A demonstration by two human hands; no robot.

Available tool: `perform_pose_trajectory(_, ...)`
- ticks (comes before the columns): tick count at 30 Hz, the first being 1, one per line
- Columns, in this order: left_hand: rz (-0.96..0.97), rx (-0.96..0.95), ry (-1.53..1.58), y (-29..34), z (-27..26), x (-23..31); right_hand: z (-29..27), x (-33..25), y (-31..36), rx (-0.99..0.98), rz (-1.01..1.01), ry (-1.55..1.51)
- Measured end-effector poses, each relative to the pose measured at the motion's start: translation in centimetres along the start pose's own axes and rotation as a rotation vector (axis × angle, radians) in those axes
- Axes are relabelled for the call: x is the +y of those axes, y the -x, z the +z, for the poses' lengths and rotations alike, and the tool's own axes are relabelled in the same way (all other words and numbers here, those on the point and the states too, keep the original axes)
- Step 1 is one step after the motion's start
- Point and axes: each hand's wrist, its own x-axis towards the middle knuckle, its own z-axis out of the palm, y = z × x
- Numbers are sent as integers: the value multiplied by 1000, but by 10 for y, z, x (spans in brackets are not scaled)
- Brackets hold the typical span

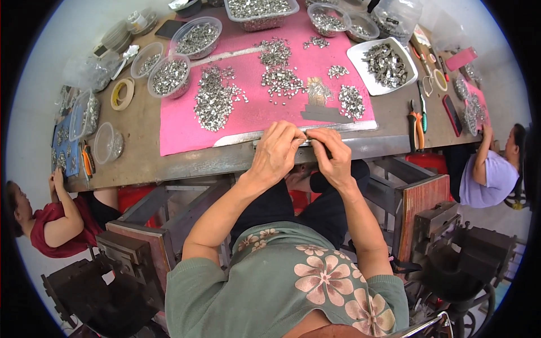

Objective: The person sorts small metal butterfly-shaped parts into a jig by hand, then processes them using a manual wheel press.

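Note:
My left hand (276,149) and my right hand (333,152) meet at the table's front edge, fingers closed in a pinch. Between the fingertips is a small metal piece (306,141), mostly hidden by the fingers. Just beyond them a silver strip (242,137) runs along the near border of the pink mat (177,127). Heaps of small shiny metal pieces (214,104) lie on the mat. Past my right hand are a flat grey bar (327,114), a bundle of thin metal strips (319,92) and a small pile of metal pieces (351,102).
Clear tubs (197,38) of metal parts and a white tray (408,76) stand around the mat. Orange-handled pliers (416,130), a phone (452,115) and a tape roll (122,94) lie on the table. One person (65,222) sits at left, another (490,174) at right.

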Motion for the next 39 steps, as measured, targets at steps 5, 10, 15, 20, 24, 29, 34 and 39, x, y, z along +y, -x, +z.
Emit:
perform_pose_trajectory(5, 25, 2, -71, 0, 3, 3, -5, 4, 5, 18, 264, -184)
perform_pose_trajectory(10, 19, -2, -87, 1, 5, 2, -4, 7, 7, 24, 272, -196)
perform_pose_trajectory(15, 27, -7, -84, -3, 5, 1, -3, 9, 4, 39, 272, -220)
perform_pose_trajectory(20, 140, 9, -183, -4, -1, 5, -2, 4, 0, 30, 288, -209)
perform_pose_trajectory(24, 168, 44, -234, 1, 4, 9, -3, 3, 3, 42, 283, -197)
perform_pose_trajectory(29, 48, 3, -162, -1, -4, 13, -9, -1, 2, 24, 316, -146)
perform_pose_trajectory(34, 111, 197, -266, -40, -51, -90, -6, 9, 0, 92, 319, -201)
perform_pose_trajectory(39, -27, 88, -699, -66, -99, -153, -4, 13, -5, 25, 258, -91)
